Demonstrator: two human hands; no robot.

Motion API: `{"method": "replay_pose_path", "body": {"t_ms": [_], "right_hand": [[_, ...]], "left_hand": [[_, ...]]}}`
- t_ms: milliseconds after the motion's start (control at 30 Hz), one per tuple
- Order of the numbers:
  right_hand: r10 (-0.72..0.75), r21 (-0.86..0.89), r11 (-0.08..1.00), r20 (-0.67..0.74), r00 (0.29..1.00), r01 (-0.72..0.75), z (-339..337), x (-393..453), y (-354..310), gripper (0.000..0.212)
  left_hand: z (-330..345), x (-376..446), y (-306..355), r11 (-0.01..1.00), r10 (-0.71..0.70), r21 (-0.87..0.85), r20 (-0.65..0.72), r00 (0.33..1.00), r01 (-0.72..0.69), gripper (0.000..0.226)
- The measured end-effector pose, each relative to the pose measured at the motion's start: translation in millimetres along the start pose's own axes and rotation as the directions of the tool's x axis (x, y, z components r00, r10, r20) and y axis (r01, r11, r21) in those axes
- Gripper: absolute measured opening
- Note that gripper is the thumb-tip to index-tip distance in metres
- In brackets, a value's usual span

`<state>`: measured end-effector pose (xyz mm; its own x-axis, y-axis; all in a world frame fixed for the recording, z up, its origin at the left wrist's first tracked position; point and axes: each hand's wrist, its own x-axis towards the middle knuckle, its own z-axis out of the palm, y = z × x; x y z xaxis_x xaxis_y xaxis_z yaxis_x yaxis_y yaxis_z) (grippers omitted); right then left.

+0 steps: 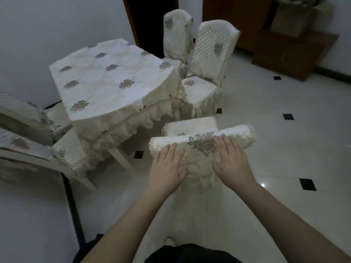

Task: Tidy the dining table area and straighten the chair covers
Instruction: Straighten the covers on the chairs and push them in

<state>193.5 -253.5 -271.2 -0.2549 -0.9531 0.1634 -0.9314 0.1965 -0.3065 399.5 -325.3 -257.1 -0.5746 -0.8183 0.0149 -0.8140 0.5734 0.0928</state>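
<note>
A chair stands right in front of me, its back wearing a cream quilted cover (201,144) with a brown flower motif and a lace fringe. My left hand (168,165) lies flat on the left side of that cover with straight fingers. My right hand (230,160) lies flat on the right side, just beside the flower. Beyond the back, the chair's cushioned seat (190,125) shows. The dining table (106,80) with its cream flowered cloth stands to the upper left.
Two covered chairs (207,73) stand at the table's far right side, one behind the other (177,35). More chairs (28,145) are at the left edge. A dark wooden cabinet (292,54) stands at the back right. White tiled floor spreads to the right.
</note>
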Motion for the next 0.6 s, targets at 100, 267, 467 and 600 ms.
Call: {"method": "replay_pose_path", "body": {"t_ms": [100, 267, 467, 600], "right_hand": [[0.027, -0.015, 1.000, -0.027, 0.999, -0.028, -3, 2, 15, 0.072], [0.061, -0.036, 0.997, -0.021, 0.998, -0.062, 0, 17, 28, 0.064], [0.076, -0.113, 0.991, 0.003, 0.997, -0.076, 6, 57, 36, 0.066], [0.113, -0.068, 0.992, 0.106, 0.988, -0.106, 27, 95, 32, 0.072]], "left_hand": [[2, 12, 2, 0.996, 0.090, 0.029, 0.004, 0.996, -0.090, 0.066], [0, 60, -2, 0.980, 0.173, 0.098, -0.013, 0.985, -0.171, 0.068], [29, 109, -15, 0.993, 0.114, 0.016, 0.029, 0.993, -0.115, 0.070], [51, 129, -35, 0.997, 0.065, -0.056, 0.139, 0.988, -0.057, 0.088]]}}
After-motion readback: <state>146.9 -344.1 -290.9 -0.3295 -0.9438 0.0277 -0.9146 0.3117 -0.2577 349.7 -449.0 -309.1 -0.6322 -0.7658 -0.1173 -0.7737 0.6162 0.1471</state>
